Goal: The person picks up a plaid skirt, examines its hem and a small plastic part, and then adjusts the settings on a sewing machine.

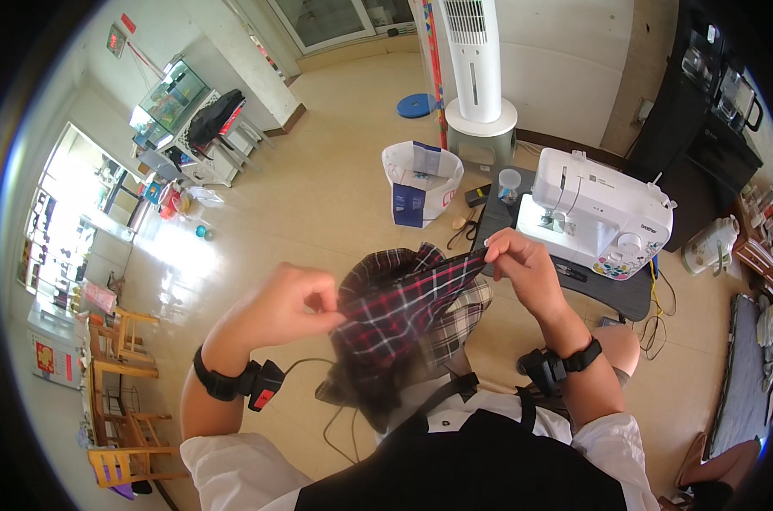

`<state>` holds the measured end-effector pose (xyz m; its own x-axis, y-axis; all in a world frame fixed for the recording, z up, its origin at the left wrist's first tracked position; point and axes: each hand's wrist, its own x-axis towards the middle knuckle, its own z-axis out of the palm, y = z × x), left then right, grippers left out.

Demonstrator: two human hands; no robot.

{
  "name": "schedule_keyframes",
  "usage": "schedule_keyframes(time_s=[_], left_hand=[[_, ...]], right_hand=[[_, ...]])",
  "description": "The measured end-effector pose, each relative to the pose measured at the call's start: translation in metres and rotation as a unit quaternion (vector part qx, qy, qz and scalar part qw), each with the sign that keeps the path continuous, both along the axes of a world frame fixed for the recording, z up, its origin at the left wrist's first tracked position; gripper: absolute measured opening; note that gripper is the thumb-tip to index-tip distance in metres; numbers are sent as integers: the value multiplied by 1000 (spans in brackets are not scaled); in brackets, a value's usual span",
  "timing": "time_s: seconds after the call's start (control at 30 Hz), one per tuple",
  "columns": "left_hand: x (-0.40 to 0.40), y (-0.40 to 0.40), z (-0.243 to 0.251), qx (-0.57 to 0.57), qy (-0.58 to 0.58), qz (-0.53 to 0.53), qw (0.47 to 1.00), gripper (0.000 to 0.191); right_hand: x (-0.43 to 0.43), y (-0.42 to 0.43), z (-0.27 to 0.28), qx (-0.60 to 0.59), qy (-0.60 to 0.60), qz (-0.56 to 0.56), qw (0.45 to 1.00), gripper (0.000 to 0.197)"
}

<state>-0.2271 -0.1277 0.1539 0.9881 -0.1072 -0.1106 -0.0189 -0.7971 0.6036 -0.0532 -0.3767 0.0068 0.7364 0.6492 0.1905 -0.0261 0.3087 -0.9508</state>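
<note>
A dark plaid cloth with red and white lines (402, 306) is stretched between my two hands, above my lap. My left hand (290, 303) pinches its left edge between thumb and fingers. The cloth's right corner is pinched in my right hand (520, 262), close to the front edge of a low dark table (597, 294). A cream and black checked fabric (466, 313) lies beneath the plaid cloth. On the table, just beyond my right hand, stands a white Brother sewing machine (597, 211) with its lamp lit. Both forearms wear black strapped devices.
Scissors with dark handles (464, 233) lie by the table's left edge, near a clear jar (509, 185). A white and blue bag (423, 185) stands on the floor. Cables (656, 326) hang at the table's right. Another person's legs (721, 466) show at lower right.
</note>
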Motion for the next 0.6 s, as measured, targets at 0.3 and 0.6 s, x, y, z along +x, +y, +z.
schedule_keyframes(time_s=[0.3, 0.6], left_hand=[[-9, -5, -10, -65, -17, 49, 996, 21], [-14, -48, -19, 5, -55, -7, 998, 16]], right_hand=[[-21, 6, 27, -124, -219, -70, 965, 12], [-37, 37, 31, -282, -414, -265, 824, 56]])
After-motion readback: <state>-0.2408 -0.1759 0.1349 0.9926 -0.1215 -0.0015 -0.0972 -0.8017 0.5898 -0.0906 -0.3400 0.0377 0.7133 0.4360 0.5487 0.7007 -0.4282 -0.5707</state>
